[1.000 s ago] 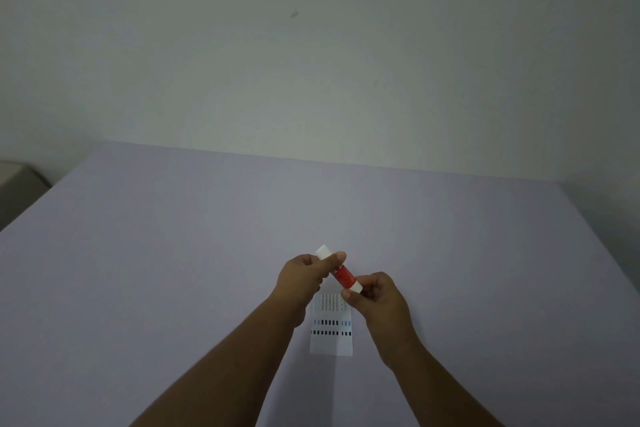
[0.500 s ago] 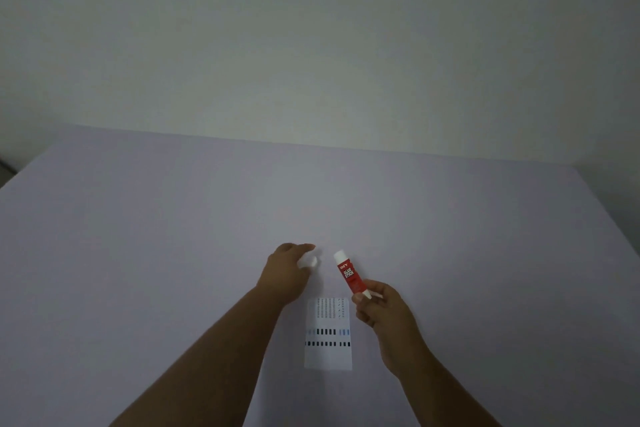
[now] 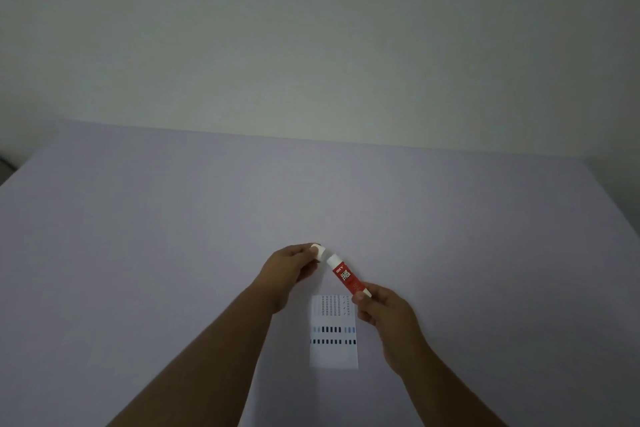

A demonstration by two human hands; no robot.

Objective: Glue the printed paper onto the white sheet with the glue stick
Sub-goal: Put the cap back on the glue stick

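Note:
A red glue stick (image 3: 347, 278) with a white top points up and to the left, and my right hand (image 3: 386, 314) grips it at its lower end. My left hand (image 3: 286, 270) pinches the white cap (image 3: 317, 252) just to the left of the stick's top; whether cap and stick touch I cannot tell. Below and between my hands, the small printed paper (image 3: 334, 334) lies flat, printed side up, with rows of black and blue marks. It rests on a large pale sheet (image 3: 173, 253) that covers the whole work surface.
A plain wall rises behind the far edge of the pale surface (image 3: 346, 140). A dark object edge (image 3: 5, 166) shows at the far left.
One second ago both hands held the capped stick. Then my left hand pulled the cap off to the left. Now the cap is back beside the stick's top.

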